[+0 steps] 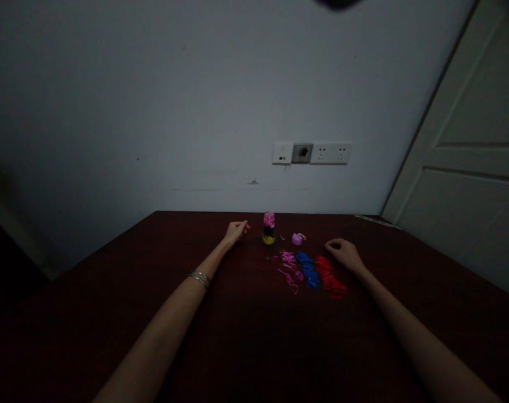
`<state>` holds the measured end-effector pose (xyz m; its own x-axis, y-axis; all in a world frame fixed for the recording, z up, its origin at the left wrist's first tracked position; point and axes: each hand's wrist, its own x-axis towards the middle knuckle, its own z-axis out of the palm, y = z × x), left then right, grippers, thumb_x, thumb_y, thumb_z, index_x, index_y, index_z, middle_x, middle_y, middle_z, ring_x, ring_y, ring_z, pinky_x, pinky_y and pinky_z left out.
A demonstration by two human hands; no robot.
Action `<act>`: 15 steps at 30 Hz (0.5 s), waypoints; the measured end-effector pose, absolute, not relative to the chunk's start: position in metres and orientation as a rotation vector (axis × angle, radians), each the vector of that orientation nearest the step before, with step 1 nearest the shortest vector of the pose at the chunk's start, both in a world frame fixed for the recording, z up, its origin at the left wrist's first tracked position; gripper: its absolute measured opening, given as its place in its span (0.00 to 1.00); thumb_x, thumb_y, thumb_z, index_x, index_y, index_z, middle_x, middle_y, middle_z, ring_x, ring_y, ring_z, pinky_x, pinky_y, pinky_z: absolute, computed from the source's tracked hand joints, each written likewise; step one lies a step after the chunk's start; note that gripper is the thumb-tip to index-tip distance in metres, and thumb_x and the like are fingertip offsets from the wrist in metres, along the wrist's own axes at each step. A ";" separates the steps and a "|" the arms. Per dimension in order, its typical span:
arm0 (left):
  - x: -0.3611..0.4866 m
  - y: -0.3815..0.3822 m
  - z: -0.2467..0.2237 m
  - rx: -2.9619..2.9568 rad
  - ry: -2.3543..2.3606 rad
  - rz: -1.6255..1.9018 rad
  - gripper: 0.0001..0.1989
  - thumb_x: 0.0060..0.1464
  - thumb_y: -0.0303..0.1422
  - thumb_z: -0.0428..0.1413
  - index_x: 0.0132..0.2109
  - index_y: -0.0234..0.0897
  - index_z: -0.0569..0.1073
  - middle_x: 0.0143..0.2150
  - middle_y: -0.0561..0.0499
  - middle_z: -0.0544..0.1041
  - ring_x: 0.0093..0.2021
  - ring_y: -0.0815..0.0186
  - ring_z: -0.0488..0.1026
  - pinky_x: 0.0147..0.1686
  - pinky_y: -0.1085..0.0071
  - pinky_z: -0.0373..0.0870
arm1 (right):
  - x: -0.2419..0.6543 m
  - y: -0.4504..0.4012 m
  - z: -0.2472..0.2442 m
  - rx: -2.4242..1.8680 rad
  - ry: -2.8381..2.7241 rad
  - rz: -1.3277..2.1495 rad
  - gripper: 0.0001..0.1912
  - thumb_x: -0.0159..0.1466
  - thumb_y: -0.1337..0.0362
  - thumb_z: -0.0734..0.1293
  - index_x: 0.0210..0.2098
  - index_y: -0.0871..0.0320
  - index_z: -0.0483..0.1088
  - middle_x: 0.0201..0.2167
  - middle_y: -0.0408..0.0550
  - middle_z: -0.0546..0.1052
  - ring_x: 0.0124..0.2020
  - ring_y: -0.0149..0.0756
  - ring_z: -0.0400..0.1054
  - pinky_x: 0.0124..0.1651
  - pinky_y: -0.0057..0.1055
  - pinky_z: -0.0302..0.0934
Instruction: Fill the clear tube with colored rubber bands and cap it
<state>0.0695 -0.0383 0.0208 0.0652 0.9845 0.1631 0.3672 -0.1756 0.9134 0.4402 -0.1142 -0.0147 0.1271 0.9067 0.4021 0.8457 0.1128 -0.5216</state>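
My left hand (236, 230) rests on the dark red table, its fingers curled in, with nothing visible in it. Just right of it stands a clear jar (269, 228) with yellow, black and pink bits layered inside. My right hand (342, 253) lies on the table at the right, thumb and fingers curled together, holding nothing I can see. Beside it is a pile of red bands (329, 274). Left of that lie blue bands (308, 270) and scattered pink bands (291, 267). A small pink-purple lid with a loop (297, 239) sits between the jar and my right hand.
A grey-white wall with sockets and switches (312, 153) rises behind the table's (254, 347) back edge. At the right is a white panelled door (472, 145). A flat strip (376, 221) lies along the back right edge.
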 end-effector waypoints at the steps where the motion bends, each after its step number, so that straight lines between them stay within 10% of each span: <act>1: 0.069 -0.039 0.017 1.643 1.376 1.117 0.22 0.53 0.44 0.45 0.33 0.29 0.73 0.21 0.53 0.65 0.17 0.77 0.54 0.16 0.78 0.49 | 0.440 -0.114 -0.015 -1.725 -1.708 0.116 0.15 0.54 0.59 0.60 0.31 0.61 0.74 0.35 0.53 0.77 0.38 0.41 0.71 0.41 0.31 0.62; 15: 0.067 -0.036 0.004 1.773 1.351 1.160 0.22 0.53 0.43 0.44 0.31 0.28 0.74 0.19 0.53 0.65 0.19 0.74 0.58 0.22 0.76 0.54 | 0.422 -0.119 0.009 -1.533 -1.771 0.182 0.13 0.53 0.61 0.62 0.33 0.59 0.74 0.36 0.49 0.76 0.39 0.39 0.70 0.45 0.33 0.60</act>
